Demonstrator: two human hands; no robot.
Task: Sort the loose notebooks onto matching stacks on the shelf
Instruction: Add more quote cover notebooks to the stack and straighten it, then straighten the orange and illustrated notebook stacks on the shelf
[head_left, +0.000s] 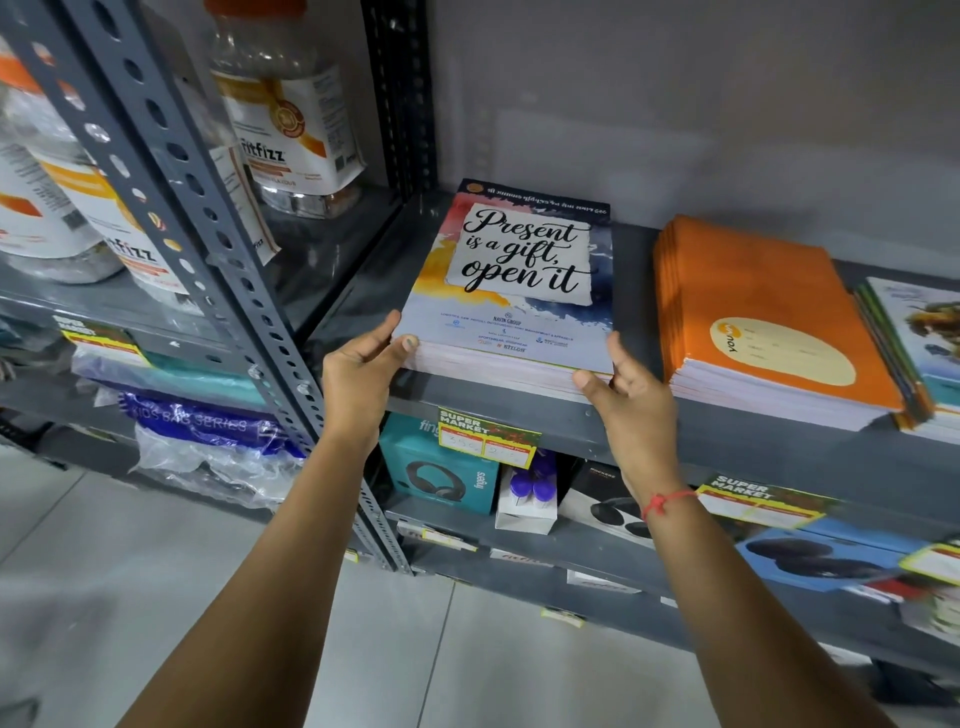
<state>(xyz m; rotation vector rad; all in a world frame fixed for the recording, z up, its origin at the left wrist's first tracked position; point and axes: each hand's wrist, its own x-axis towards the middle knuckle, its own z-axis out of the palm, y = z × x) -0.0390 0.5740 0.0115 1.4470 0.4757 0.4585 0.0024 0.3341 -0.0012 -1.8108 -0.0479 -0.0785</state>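
A stack of notebooks (511, 291) with the cover "Present is a gift, open it" lies on the grey metal shelf (727, 441). My left hand (363, 369) grips its front left corner, thumb on the top cover and fingers against the side. At the front right corner my right hand (631, 389) has its fingers spread, and the fingertips touch the stack's edge. To the right lies a stack of orange notebooks (753, 322). A third stack with an illustrated cover (924, 332) sits at the far right, partly cut off by the frame.
A perforated grey upright post (208, 223) stands left of the stack, with labelled jars (291, 119) on the neighbouring shelf. Price tags (483, 436) hang on the shelf's front edge. Headphone boxes (441, 467) and plastic-wrapped bags (208, 447) fill the lower shelves.
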